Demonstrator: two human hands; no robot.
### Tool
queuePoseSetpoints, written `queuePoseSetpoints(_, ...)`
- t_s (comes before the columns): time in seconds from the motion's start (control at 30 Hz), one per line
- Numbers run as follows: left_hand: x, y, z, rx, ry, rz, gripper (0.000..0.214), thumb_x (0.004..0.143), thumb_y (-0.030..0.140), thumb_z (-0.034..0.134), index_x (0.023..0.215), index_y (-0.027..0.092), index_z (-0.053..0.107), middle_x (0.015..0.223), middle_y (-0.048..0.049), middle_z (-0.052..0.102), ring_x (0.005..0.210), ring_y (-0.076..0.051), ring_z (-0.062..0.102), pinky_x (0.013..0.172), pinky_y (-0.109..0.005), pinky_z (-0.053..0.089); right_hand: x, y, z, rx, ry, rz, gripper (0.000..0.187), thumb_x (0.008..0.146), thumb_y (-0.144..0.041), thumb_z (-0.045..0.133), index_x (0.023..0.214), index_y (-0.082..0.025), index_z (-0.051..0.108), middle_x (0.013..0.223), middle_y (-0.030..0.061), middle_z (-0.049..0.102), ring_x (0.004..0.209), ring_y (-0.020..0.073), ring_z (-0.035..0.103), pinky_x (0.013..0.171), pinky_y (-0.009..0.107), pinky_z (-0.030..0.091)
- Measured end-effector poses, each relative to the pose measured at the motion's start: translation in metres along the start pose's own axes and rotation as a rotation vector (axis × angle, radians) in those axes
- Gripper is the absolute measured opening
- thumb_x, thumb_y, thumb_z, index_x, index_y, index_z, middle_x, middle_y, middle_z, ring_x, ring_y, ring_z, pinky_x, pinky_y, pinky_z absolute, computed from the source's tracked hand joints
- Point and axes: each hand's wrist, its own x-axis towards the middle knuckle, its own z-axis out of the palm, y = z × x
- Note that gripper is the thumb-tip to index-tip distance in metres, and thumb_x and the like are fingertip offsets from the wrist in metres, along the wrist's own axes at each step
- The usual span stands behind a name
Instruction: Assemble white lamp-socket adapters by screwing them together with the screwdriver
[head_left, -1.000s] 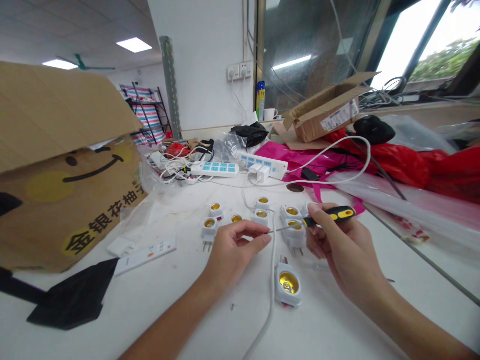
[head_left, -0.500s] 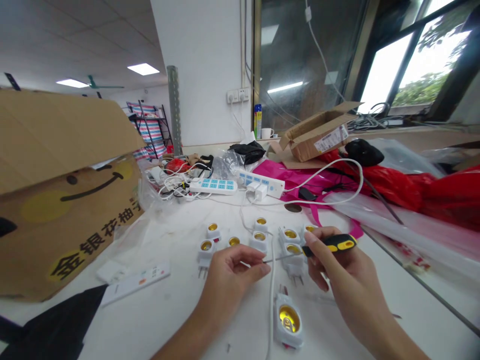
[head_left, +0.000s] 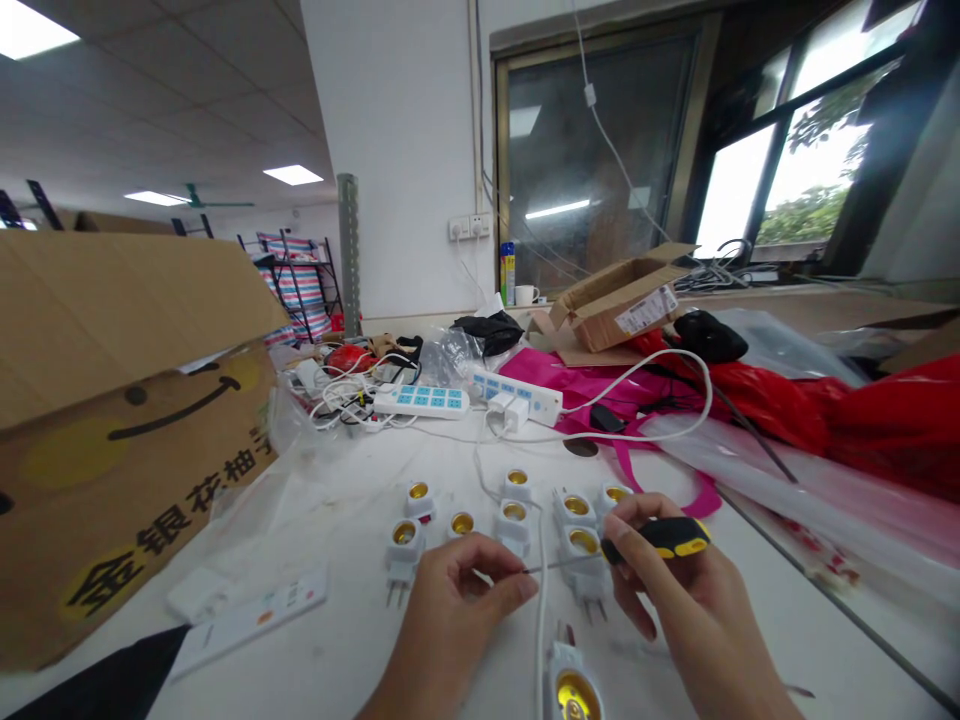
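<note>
My right hand (head_left: 671, 570) is closed around the black and yellow handle of a screwdriver (head_left: 660, 538), whose thin shaft points left. At the shaft's tip, the thumb and fingers of my left hand (head_left: 476, 595) are pinched; whatever small thing they hold there is hidden. Several white plug-in lamp sockets with brass-coloured insides stand around my hands, among them one lamp socket (head_left: 405, 545) left of my left hand and another lamp socket (head_left: 583, 560) under the shaft. A larger-looking lamp socket (head_left: 574, 685) lies nearest me, cut off by the lower edge.
A white cable (head_left: 541, 610) runs between my hands. Behind the sockets lie power strips (head_left: 424, 400) and tangled wires. A cardboard box (head_left: 135, 470) and a white remote control (head_left: 251, 625) are at left. Red plastic (head_left: 795, 410) and a small open carton (head_left: 622, 305) sit at right.
The view has tilted up, so the table and sockets appear lower. My hands keep the same pose, with the screwdriver tip still at my left fingertips.
</note>
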Motion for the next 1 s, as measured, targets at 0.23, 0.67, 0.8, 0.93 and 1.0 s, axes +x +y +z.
queuePoseSetpoints(0.23, -0.001, -0.007, 0.000, 0.032, -0.034, 0.015, 0.024, 0.078, 0.037, 0.091, 0.089, 0.017, 0.083, 0.082, -0.0021, 0.077, 0.070, -0.014, 0.057, 0.068, -0.026, 0.042, 0.000, -0.008, 0.001, 0.001, 0.019, 0.006, 0.059, 0.093, -0.077, 0.079, 0.103, -0.022, 0.059, 0.062, -0.0071, 0.051, 0.045, 0.0110, 0.047, 0.043, 0.020, 0.034)
queuePoseSetpoints(0.67, -0.006, 0.006, -0.003, 0.060, -0.142, 0.086, 0.030, 0.083, 0.039, 0.087, 0.103, 0.018, 0.079, 0.100, -0.0071, 0.079, 0.090, -0.022, 0.070, 0.082, -0.031, 0.053, 0.005, -0.005, -0.005, 0.015, 0.054, -0.059, 0.052, 0.097, -0.071, 0.079, 0.101, -0.023, 0.061, 0.060, -0.0082, 0.049, 0.044, 0.0084, 0.043, 0.044, 0.018, 0.030)
queuePoseSetpoints(0.8, -0.013, 0.019, -0.014, 0.238, -0.328, 0.061, 0.065, 0.064, 0.050, 0.102, 0.119, 0.023, 0.079, 0.120, -0.0089, 0.077, 0.107, -0.029, 0.068, 0.097, -0.038, 0.053, 0.004, -0.014, -0.006, 0.148, 0.135, -0.056, 0.051, 0.087, -0.065, 0.090, 0.096, -0.024, 0.062, 0.070, -0.0069, 0.050, 0.048, 0.0083, 0.044, 0.040, 0.017, 0.032)
queuePoseSetpoints(0.93, -0.012, 0.010, -0.013, 0.338, -0.464, 0.204, 0.069, 0.055, 0.059, 0.106, 0.112, 0.027, 0.085, 0.117, -0.0076, 0.077, 0.112, -0.033, 0.070, 0.104, -0.041, 0.052, -0.005, -0.031, -0.002, 0.197, 0.223, 0.042, 0.055, 0.077, -0.064, 0.096, 0.098, -0.027, 0.062, 0.078, -0.0039, 0.055, 0.061, 0.0129, 0.050, 0.046, 0.017, 0.043)
queuePoseSetpoints(1.0, -0.009, 0.002, -0.010, 0.324, -0.480, 0.278, 0.048, 0.069, 0.064, 0.098, 0.099, 0.028, 0.087, 0.109, -0.0065, 0.079, 0.111, -0.033, 0.072, 0.106, -0.041, 0.051, -0.010, -0.037, 0.000, 0.189, 0.236, 0.068, 0.053, 0.080, -0.064, 0.093, 0.103, -0.029, 0.062, 0.077, -0.0028, 0.056, 0.065, 0.0151, 0.050, 0.051, 0.018, 0.045)
